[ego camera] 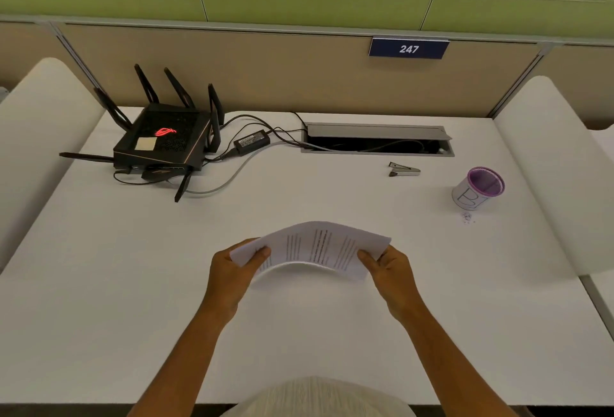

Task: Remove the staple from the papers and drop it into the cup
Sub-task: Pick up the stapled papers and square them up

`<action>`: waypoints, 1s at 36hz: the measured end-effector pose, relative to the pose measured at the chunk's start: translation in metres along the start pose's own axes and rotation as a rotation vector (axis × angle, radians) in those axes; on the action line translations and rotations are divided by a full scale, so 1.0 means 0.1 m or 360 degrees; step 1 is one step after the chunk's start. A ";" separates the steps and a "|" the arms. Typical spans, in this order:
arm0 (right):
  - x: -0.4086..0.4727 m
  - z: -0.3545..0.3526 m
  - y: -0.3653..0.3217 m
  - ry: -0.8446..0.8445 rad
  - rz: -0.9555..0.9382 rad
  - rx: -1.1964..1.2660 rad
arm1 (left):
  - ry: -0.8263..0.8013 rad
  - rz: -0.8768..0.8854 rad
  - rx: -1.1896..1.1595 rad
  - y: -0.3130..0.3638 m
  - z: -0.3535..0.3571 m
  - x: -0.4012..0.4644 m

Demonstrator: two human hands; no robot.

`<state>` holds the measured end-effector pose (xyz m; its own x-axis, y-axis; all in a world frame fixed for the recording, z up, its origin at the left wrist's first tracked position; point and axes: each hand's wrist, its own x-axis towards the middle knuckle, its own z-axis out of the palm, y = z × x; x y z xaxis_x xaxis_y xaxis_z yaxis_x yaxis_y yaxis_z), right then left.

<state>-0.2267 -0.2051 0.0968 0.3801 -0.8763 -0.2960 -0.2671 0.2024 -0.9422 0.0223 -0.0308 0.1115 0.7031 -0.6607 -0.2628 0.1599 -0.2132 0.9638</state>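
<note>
I hold a few printed papers above the middle of the white desk, bowed upward between both hands. My left hand pinches their left end and my right hand pinches their right end. The staple itself is too small to make out. A metal staple remover lies on the desk beyond the papers, to the right. A white cup with a purple rim stands at the far right, with tiny bits scattered on the desk just in front of it.
A black router with antennas, its power brick and cables sit at the back left. An open cable tray is set into the desk's back edge. White padded dividers stand at both sides.
</note>
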 end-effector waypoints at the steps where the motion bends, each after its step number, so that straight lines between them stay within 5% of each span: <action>1: 0.01 0.00 -0.01 0.0019 -0.0010 0.0011 | -0.0003 0.0019 -0.0015 0.01 -0.01 0.00; 17: 0.06 -0.06 0.17 -0.0220 0.0201 -0.0013 | 0.0224 -0.0265 0.0017 -0.22 -0.08 -0.04; 36: 0.03 0.02 0.12 -0.0341 0.0323 0.0826 | 0.0253 -0.0379 -0.0554 -0.26 -0.10 -0.27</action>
<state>-0.2271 -0.2047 0.0842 0.5513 -0.7010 -0.4524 0.0942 0.5911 -0.8011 0.0063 -0.0002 0.0935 0.7118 -0.4982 -0.4950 0.5346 -0.0728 0.8420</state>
